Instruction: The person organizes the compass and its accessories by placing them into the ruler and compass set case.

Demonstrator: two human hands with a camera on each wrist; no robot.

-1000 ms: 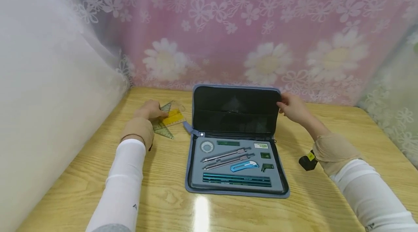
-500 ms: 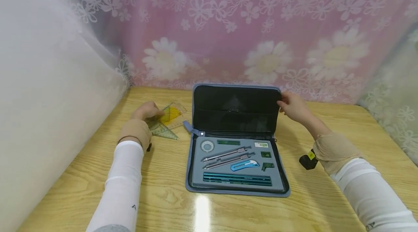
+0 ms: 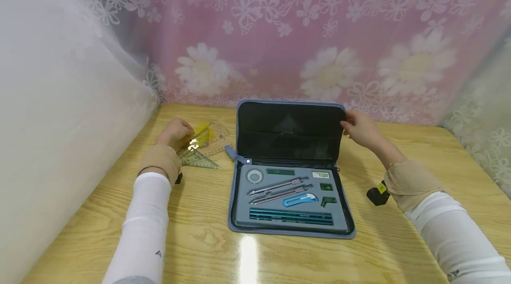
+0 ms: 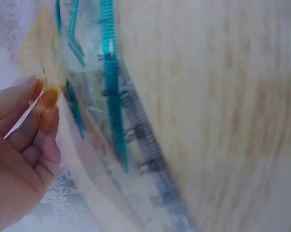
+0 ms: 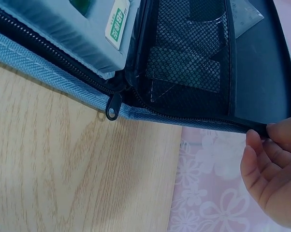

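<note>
Sheet (image 4: 41,53): yellow, see-through, left of the case (image 3: 259,120), by a green set square (image 3: 202,162)
Left hand (image 3: 174,133): pinching the sheet
Change: hand drawn slightly left; pieces probably separating
Right hand (image 3: 361,128): gripping the raised lid's (image 3: 295,117) edge

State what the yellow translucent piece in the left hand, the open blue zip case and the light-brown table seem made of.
Yellow translucent piece: probably thin, smooth plastic, as light shows through it.
Blue zip case: apparently matt fabric; its edge shows weave.
Light-brown table: glossy wood or wood-look laminate; grain and reflection leave that open.
</note>
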